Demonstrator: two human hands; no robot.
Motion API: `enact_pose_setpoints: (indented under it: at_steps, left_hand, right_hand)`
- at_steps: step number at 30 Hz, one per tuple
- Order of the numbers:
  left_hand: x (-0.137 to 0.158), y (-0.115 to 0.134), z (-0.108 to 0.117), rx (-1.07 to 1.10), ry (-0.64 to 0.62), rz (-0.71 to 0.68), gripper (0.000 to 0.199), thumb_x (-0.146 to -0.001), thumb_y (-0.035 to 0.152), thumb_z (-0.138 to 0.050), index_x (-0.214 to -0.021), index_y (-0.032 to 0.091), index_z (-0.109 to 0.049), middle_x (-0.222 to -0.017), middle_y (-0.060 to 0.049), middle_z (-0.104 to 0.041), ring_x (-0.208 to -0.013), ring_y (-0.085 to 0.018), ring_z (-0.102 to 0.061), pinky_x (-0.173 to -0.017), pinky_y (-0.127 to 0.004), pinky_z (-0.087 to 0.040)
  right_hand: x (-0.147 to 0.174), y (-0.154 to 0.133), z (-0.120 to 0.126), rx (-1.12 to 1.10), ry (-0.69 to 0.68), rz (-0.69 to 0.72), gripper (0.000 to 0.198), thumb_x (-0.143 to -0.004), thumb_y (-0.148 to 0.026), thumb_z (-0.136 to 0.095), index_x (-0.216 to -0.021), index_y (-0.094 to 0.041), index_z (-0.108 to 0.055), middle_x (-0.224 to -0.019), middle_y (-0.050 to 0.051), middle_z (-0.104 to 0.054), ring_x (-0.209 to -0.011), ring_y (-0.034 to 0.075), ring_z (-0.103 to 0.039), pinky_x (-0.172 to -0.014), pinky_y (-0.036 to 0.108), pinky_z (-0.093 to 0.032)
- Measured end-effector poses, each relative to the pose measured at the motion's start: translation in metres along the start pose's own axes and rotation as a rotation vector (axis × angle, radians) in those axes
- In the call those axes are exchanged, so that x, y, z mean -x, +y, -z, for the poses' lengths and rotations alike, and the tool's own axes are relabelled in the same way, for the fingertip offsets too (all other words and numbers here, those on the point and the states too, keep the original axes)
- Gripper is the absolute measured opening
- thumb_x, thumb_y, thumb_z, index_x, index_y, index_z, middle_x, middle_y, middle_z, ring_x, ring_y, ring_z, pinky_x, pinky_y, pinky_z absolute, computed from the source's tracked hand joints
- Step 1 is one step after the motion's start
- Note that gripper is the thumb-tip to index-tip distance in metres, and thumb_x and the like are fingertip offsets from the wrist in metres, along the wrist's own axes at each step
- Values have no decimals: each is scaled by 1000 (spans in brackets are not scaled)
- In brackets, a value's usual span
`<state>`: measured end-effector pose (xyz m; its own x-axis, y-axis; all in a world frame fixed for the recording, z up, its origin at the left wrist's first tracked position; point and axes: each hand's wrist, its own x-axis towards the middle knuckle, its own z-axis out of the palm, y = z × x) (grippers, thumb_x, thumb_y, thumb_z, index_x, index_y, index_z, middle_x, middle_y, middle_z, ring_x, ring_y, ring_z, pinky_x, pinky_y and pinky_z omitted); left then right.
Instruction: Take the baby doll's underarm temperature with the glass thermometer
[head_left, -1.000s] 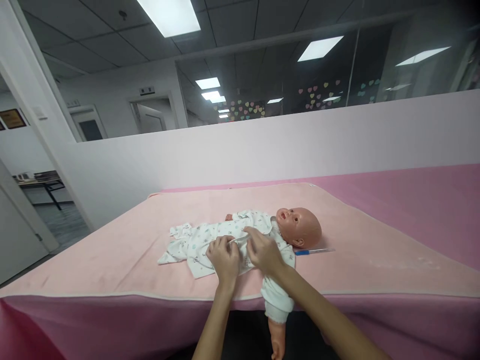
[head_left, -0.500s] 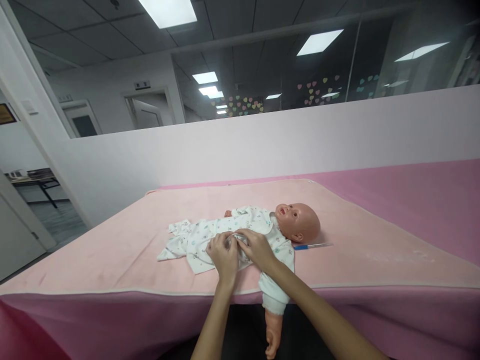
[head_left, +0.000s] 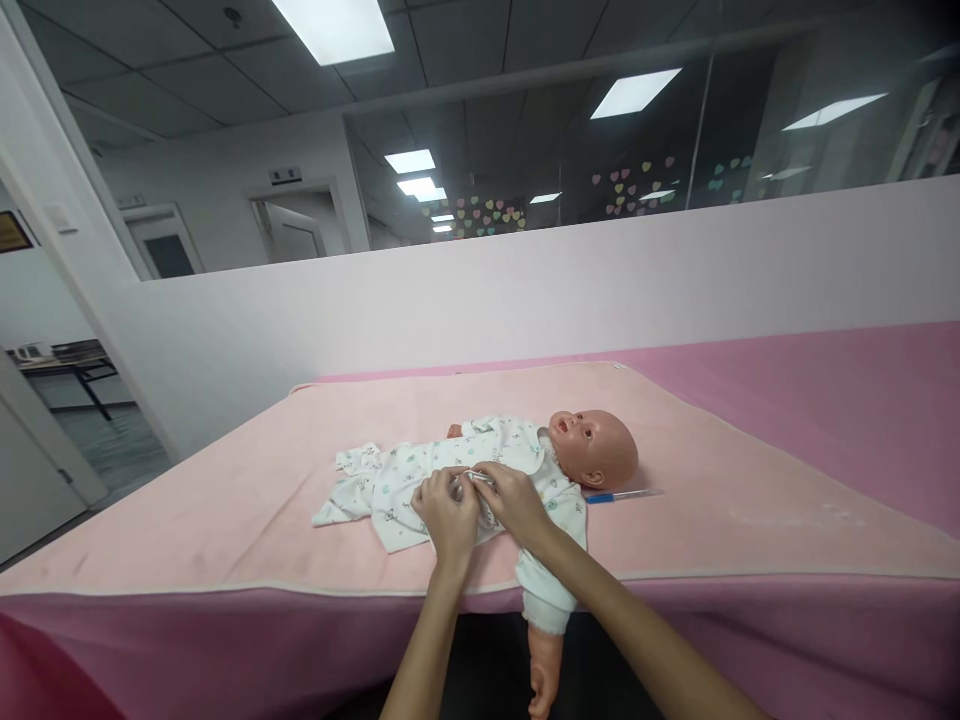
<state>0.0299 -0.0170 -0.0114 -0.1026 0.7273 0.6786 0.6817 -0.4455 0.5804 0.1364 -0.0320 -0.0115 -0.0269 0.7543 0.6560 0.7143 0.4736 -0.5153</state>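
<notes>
Head view: on the peach mat [head_left: 247, 470], a doll [head_left: 596, 447] in a white printed garment [head_left: 409, 480], laid lengthwise left to right, head-end to the right. Between the nearly closed fingertips of left hand [head_left: 450, 512] and right hand [head_left: 517, 502], pinched over the doll's belly: a thin white strip [head_left: 480, 476], running sideways from hand to hand. Likely light, soft and limp; best gripped near the ends.

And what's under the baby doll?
The doll lies on a peach blanket, with one arm extending past the near edge. Anything directly beneath its body is covered, so I can't tell.
</notes>
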Motion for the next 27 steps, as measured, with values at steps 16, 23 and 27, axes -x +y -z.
enact_pose_setpoints:
  at_steps: [16,23,27]
  left_hand:
    - [1,4,4,-99,-42,-216,21,-85,22,-41,-85,21,-62,-80,-2,-63,-81,-17,-54,-89,-37,-27]
    - [4,7,5,-93,-69,-236,24,-85,19,-40,-90,24,-63,-79,-2,-61,-79,-17,-53,-88,-37,-28]
    - [4,6,3,-20,-72,-147,26,-87,22,-37,-90,24,-62,-81,-1,-60,-81,-16,-53,-86,-36,-29]
  right_hand:
    - [0,4,-8,187,21,-68,22,-89,-21,-38,-84,-18,-60,-78,4,-64,-71,16,-59,-66,25,-41]
    - [-3,0,-6,126,52,-134,25,-87,-18,-39,-81,-19,-63,-78,4,-66,-72,16,-60,-66,24,-42]
    - [-4,1,-5,71,75,-128,23,-87,-21,-42,-84,-20,-65,-82,4,-67,-76,16,-61,-71,25,-43]
